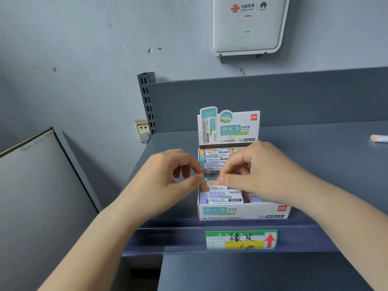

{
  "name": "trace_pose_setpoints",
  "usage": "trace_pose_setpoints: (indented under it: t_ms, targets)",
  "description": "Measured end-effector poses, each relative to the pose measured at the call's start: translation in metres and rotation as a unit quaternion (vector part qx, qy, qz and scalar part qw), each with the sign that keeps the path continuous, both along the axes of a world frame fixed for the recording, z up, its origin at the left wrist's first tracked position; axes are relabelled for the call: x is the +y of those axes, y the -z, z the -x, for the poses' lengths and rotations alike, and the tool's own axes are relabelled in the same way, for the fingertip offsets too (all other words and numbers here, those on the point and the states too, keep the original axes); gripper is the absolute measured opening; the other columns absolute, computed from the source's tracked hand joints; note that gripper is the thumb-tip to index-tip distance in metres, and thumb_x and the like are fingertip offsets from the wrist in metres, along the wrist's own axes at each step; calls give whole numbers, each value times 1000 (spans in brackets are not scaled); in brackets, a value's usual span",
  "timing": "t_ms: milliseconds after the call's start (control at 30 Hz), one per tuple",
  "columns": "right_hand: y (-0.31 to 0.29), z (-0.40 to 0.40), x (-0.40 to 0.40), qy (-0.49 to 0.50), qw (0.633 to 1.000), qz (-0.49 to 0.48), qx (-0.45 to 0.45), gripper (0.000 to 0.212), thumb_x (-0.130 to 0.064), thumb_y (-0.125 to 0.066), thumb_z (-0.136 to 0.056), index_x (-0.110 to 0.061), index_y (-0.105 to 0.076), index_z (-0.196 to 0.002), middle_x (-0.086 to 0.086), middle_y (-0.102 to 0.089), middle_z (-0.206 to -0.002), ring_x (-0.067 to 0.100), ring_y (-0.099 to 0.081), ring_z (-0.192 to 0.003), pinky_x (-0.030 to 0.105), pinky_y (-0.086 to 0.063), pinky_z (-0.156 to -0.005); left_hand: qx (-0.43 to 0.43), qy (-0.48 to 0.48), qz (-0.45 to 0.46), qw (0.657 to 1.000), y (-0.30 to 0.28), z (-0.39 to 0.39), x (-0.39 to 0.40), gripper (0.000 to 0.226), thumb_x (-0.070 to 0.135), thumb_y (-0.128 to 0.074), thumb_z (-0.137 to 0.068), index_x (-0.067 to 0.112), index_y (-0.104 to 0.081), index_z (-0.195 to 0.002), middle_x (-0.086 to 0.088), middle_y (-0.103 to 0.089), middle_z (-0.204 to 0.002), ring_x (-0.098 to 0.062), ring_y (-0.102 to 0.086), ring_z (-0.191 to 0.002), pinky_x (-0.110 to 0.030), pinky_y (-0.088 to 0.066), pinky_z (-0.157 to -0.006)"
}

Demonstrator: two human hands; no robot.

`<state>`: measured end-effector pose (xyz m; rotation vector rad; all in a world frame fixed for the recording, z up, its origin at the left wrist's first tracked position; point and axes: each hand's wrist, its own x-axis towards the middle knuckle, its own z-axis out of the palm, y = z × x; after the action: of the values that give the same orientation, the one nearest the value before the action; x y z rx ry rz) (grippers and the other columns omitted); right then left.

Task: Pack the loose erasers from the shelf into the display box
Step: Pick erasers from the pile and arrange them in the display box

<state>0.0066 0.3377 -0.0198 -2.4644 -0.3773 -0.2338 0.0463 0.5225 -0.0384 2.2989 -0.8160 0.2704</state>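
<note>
A: Where is the box?
B: The box (241, 211) sits on the grey shelf (315, 164), near its front edge, with its printed lid flap standing upright at the back. Rows of erasers (220, 196) lie flat inside.
A: And the hands?
B: Both are over the box. The left hand (168, 177) has its fingers curled, thumb and forefinger pinched at the box's left wall. The right hand (258, 171) is curled too, fingertips pinching at an orange eraser (212, 184) in the middle rows. What exactly the left grips, I cannot tell.
A: Any loose ones?
B: One eraser (379, 138) lies at the shelf's far right, well apart from the box.
A: Anything else?
B: A price tag (241, 240) on the shelf's front rail, and a white router (247, 26) on the wall.
</note>
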Motion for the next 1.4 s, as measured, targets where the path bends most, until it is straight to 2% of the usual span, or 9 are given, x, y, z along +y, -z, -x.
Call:
trace_pose_setpoints:
  t_ms: [267, 467, 567, 733, 867, 967, 1067, 1267, 1400]
  targets:
    - [-2, 1, 3, 2, 1000, 21, -16, 11, -23, -67, -79, -18, -75, -72, -31, -48, -38, -15, -50, -53, 3, -36, -51, 9, 24, -25, 999, 0, -5, -4, 10, 25, -61, -78, 25, -68, -72, 8, -59, -72, -5, -47, -74, -12, -37, -57]
    - [-4, 5, -14, 66, 991, 37, -107, 12, -25, -62, -82, -24, -69, -72, -41, -49, -51, -20, -48, -64, 2, -35, -58, -70, 1, -41, 997, -10, -7, -15, 7, 29, -59, -79, 26, -66, -80, 12, -55, -75, -9, -48, -74, -16, -40, -58]
    - [-5, 10, -28, 103, 974, 117, -162, 10, -29, -56, -84, -28, -64, -78, -21, -54, -59, -4, -49, -61, 17, -32, -57, -145, -18, -74, 986, -16, -3, -26, 11, 28, -59, -82, 22, -67, -87, 12, -54, -79, -8, -49, -74, -30, -47, -63]
    - [-10, 24, -57, 141, 920, 275, -240, 18, -30, -44, -88, -22, -58, -95, -8, -58, -89, 17, -51, -89, 29, -32, -72, -270, -41, -138, 952, -25, 7, -62, 13, 27, -58, -83, 20, -66, -90, 6, -62, -87, -21, -55, -85, -27, -33, -66]
    - [-10, 37, -93, 145, 894, 366, -213, 27, -36, -34, -92, -23, -52, -106, -7, -55, -102, 18, -48, -98, 30, -35, -79, -307, -45, -200, 929, -29, 19, -109, 25, 33, -48, -77, 16, -66, -83, -1, -63, -80, -27, -57, -78, -32, -38, -66]
    - [-11, 55, -129, 146, 889, 386, -200, 29, -39, -33, -92, -23, -51, -107, -7, -54, -103, 18, -46, -99, 30, -35, -80, -309, -40, -219, 925, -31, 34, -152, 35, 36, -42, -74, 15, -65, -90, -3, -62, -87, -28, -57, -84, -34, -39, -71]
    - [-10, 77, -170, 145, 890, 388, -190, 30, -40, -33, -92, -23, -51, -110, -7, -54, -106, 18, -46, -101, 30, -35, -83, -313, -24, -221, 923, -28, 49, -197, 34, 39, -43, -85, 17, -58, -107, -1, -58, -102, -25, -54, -98, -33, -37, -78]
    - [-1, 119, -259, 158, 901, 365, -172, 27, -42, -36, -91, -25, -53, -104, -12, -52, -98, 14, -39, -87, 28, -32, -76, -286, 1, -234, 929, -14, 76, -280, 36, 41, -41, -89, 20, -50, -118, 3, -53, -112, -22, -49, -107, -30, -35, -85]
    - [1, 136, -311, 172, 905, 355, -159, 27, -42, -38, -90, -27, -53, -108, -11, -55, -104, 14, -47, -97, 28, -35, -80, -267, 2, -250, 931, -9, 85, -325, 37, 41, -41, -90, 22, -47, -121, 4, -51, -117, -20, -47, -111, -30, -35, -91]
